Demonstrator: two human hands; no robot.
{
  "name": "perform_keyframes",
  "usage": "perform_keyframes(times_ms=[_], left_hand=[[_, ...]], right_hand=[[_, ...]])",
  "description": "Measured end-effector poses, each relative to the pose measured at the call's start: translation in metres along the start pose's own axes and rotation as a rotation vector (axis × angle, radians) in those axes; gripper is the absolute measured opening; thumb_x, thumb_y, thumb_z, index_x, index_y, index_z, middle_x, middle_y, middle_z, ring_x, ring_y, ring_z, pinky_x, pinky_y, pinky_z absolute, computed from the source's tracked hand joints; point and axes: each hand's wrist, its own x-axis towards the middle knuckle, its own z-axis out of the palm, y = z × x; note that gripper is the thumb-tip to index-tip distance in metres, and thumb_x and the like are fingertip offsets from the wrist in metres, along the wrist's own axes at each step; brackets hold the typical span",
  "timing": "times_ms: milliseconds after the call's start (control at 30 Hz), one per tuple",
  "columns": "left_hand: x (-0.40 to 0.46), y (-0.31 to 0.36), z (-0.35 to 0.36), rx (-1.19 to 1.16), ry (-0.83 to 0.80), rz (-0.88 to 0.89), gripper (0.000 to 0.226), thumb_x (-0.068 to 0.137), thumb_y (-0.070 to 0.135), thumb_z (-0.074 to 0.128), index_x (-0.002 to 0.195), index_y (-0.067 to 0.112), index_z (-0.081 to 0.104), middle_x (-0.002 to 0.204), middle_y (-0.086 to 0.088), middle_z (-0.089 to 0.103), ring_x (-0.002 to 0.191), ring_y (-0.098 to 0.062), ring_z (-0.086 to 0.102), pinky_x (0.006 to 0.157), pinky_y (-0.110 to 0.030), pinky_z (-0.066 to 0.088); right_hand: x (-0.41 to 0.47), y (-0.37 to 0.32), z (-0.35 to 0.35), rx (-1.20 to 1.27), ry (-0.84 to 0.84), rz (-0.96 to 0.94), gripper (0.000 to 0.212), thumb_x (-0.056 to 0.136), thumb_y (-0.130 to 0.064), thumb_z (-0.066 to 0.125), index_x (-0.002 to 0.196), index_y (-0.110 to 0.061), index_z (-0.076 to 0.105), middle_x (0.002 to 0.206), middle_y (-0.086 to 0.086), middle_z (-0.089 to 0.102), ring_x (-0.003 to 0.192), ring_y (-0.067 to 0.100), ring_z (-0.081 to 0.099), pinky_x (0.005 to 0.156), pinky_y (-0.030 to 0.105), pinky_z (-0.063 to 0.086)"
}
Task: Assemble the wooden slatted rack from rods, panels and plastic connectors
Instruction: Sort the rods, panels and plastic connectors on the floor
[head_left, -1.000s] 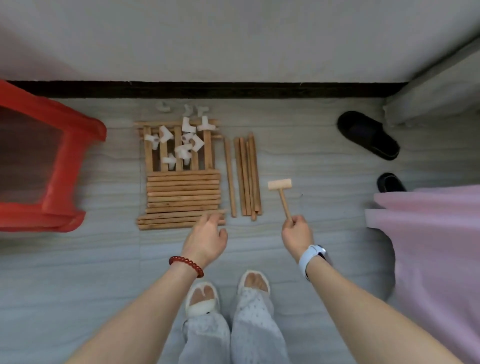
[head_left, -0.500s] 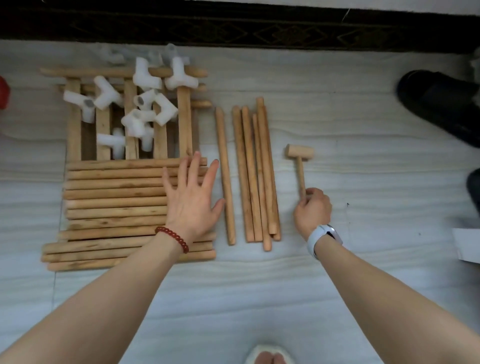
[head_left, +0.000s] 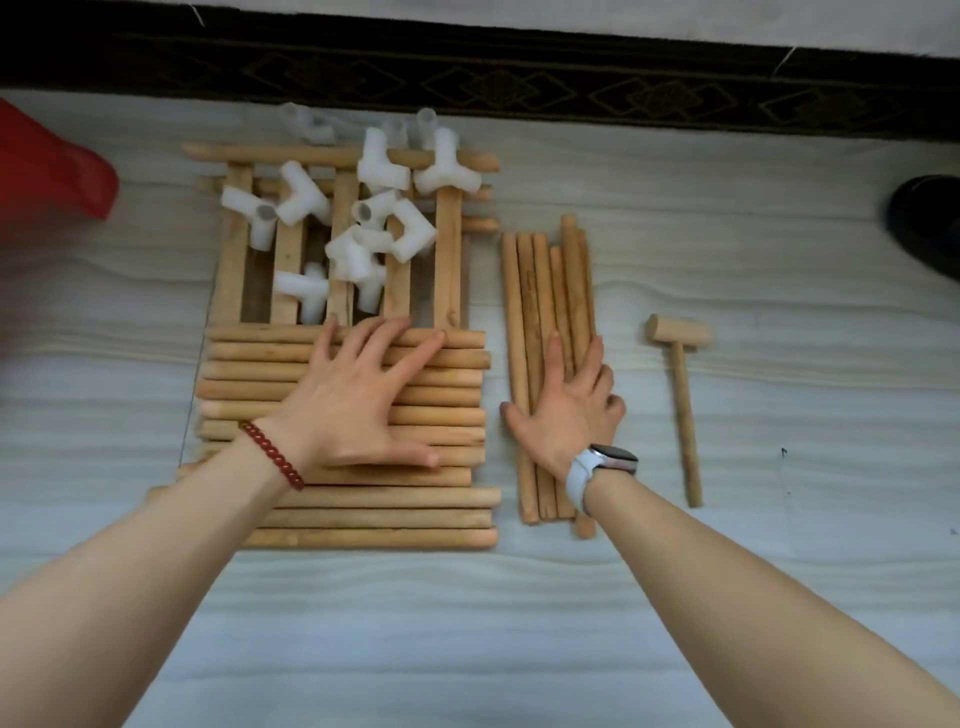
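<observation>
Several short wooden rods (head_left: 249, 364) lie side by side across a slatted wooden panel (head_left: 234, 260) on the floor. My left hand (head_left: 358, 405) rests flat on those rods, fingers spread. Several white plastic connectors (head_left: 374, 218) are piled on the far part of the panel. To the right lies a bundle of long rods (head_left: 535, 291) running away from me. My right hand (head_left: 569, 410) lies flat on that bundle with fingers apart. A small wooden mallet (head_left: 680, 384) lies alone on the floor further right.
A red plastic object (head_left: 47, 161) is at the left edge. A dark patterned skirting (head_left: 519, 88) runs along the far wall. A black slipper (head_left: 930, 223) sits at the right edge. The floor is pale grey.
My right hand has let go of the mallet and moved left onto the long rods. The single rod beside the panel now lies with the bundle. My left hand stays on the short rods.
</observation>
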Motion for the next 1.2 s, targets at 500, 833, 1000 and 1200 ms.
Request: perform_keyframes(times_ms=[500, 833, 1000, 1200], left_hand=[[-0.008, -0.003, -0.009, 0.196, -0.167, 0.001, 0.141, 0.045, 0.078, 0.07, 0.133, 0.045, -0.034, 0.155, -0.012, -0.013, 0.141, -0.041, -0.004, 0.109, -0.065, 0.002], [-0.015, 0.0, -0.019, -0.011, -0.12, 0.045, 0.07, 0.071, 0.057, 0.069, 0.125, 0.024, 0.039, 0.093, 0.005, 0.058, 0.084, -0.017, 0.056, 0.072, -0.033, 0.043], [-0.038, 0.008, -0.002, -0.025, -0.127, 0.001, 0.089, 0.07, 0.066, 0.062, 0.141, 0.028, 0.023, 0.131, -0.003, 0.046, 0.12, -0.024, 0.042, 0.102, -0.047, 0.03], [-0.047, 0.022, 0.009, 0.038, -0.05, -0.012, 0.106, 0.061, 0.065, 0.071, 0.143, 0.031, 0.013, 0.125, -0.007, 0.048, 0.115, -0.025, 0.045, 0.1, -0.044, 0.033]], right_hand=[[-0.021, -0.014, -0.023, 0.262, -0.21, 0.164, 0.092, 0.083, -0.014, 0.051, 0.146, -0.033, -0.012, 0.123, 0.02, 0.046, 0.096, 0.039, 0.055, 0.071, 0.034, 0.042], [-0.025, -0.007, -0.031, 0.305, -0.279, 0.202, 0.094, 0.084, -0.011, 0.05, 0.145, -0.036, -0.017, 0.124, 0.017, 0.042, 0.06, 0.02, 0.043, 0.048, 0.027, 0.031], [-0.025, -0.011, -0.025, 0.324, -0.246, 0.225, 0.096, 0.083, -0.011, 0.054, 0.145, -0.036, -0.015, 0.125, 0.019, 0.04, 0.102, 0.035, 0.05, 0.079, 0.04, 0.045], [-0.028, -0.011, -0.025, 0.298, -0.216, 0.193, 0.096, 0.082, -0.014, 0.056, 0.147, -0.035, -0.011, 0.12, 0.022, 0.044, 0.107, 0.039, 0.05, 0.089, 0.043, 0.046]])
